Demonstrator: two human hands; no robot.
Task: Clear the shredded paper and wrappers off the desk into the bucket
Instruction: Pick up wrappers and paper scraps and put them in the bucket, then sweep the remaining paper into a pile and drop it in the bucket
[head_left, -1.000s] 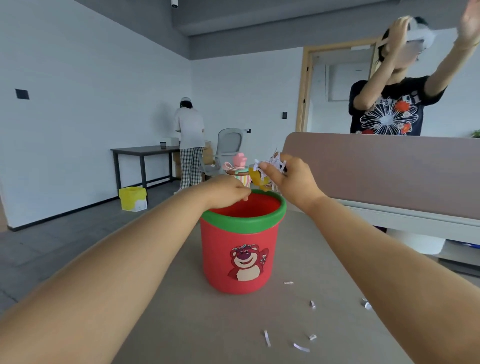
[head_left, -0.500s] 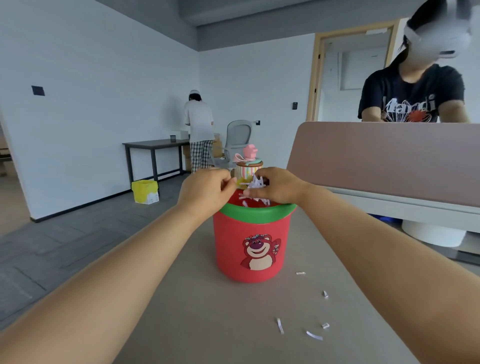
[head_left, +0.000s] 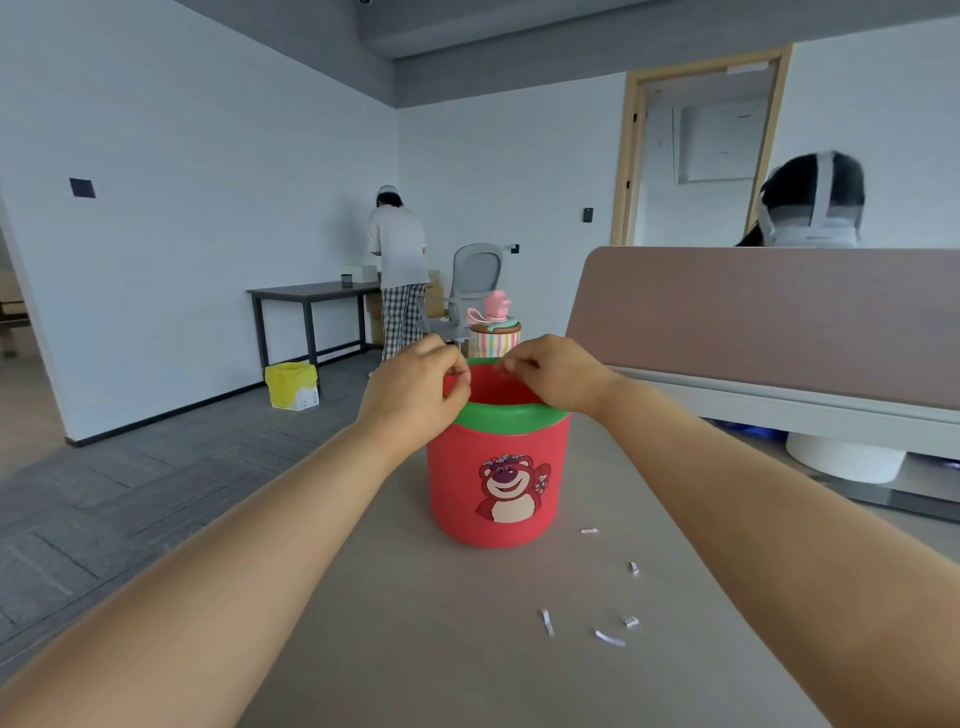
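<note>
A red bucket with a green rim and a pink bear picture stands on the grey desk. Both my hands hover over its open mouth. My left hand is curled with fingertips pinched at the left side of the rim. My right hand has its fingertips pinched over the middle of the opening; no paper shows in either hand. Several small white paper shreds lie on the desk to the right of the bucket, between it and my right forearm.
A pink-lidded striped cup stands behind the bucket. A brown divider panel runs along the desk's right side, with a person's head behind it. Another person stands at a dark table by the far wall, near a yellow bin.
My right hand held a bunch of white shreds and a yellow wrapper above the bucket; it lowered them over the opening, and now none are visible in my fingers. The view shifted slightly left.
</note>
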